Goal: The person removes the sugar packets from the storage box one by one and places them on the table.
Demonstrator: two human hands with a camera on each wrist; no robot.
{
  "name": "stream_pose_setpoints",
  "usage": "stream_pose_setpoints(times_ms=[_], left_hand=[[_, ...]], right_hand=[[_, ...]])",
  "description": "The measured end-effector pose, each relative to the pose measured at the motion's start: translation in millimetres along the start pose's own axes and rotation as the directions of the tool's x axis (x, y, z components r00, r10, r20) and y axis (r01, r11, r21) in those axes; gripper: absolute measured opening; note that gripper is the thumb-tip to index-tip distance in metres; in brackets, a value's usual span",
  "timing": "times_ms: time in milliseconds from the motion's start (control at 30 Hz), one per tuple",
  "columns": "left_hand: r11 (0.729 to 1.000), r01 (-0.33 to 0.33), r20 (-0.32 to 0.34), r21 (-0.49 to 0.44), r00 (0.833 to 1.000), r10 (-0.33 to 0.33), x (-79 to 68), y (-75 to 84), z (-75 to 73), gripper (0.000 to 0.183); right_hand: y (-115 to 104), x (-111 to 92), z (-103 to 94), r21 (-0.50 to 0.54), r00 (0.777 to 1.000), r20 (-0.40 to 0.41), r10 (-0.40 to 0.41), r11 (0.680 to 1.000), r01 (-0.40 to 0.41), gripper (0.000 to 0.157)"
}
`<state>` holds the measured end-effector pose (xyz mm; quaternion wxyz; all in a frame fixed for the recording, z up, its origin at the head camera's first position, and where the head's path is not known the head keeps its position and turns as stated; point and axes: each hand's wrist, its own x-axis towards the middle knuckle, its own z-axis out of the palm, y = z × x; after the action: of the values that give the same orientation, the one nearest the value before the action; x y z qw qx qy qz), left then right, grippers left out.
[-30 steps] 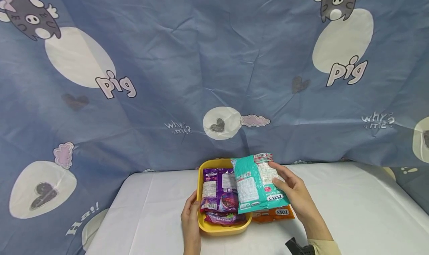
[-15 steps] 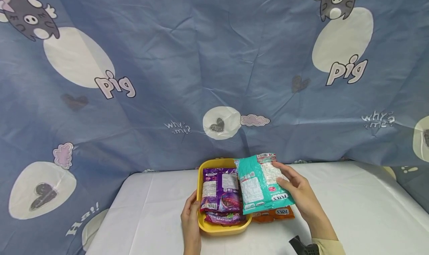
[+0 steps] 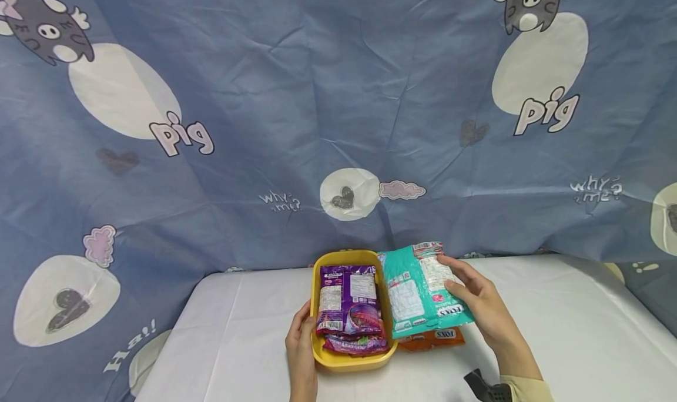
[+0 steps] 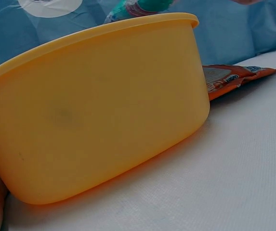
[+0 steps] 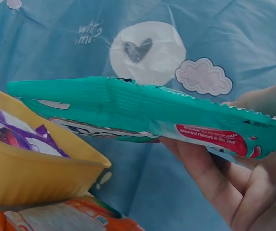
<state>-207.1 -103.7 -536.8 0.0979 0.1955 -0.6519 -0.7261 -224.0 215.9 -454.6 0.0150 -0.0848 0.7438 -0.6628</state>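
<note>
Nearest me, the person's left hand [image 3: 301,333] touches the yellow tub [image 3: 351,365] at nine o'clock, whether curled round it I can't tell, and an orange bag [image 3: 435,338] lies on the white surface [image 3: 238,331] at the tub's four o'clock. Purple bags [image 3: 344,299] sit inside, while at three o'clock the right hand [image 3: 481,302] pinches a raised teal bag [image 3: 415,290]. Beyond, at twelve, hangs blue printed cloth [image 3: 254,96].

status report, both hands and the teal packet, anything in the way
Left hand touching yellow container. Right hand holding teal packet, raised over the table. Orange packet lying below, possibly in the way if teal comes down there.
</note>
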Motion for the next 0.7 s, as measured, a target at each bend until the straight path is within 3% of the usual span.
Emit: stream_pose_setpoints(times_ms=[700], left_hand=[[1.0, 0.013, 0.006, 0.015, 1.0, -0.013, -0.9, 1.7, -0.3, 0.043]], right_hand=[[2.4, -3.3, -18.3, 0.013, 1.0, -0.007, -0.006, 1.0, 0.006, 0.05]])
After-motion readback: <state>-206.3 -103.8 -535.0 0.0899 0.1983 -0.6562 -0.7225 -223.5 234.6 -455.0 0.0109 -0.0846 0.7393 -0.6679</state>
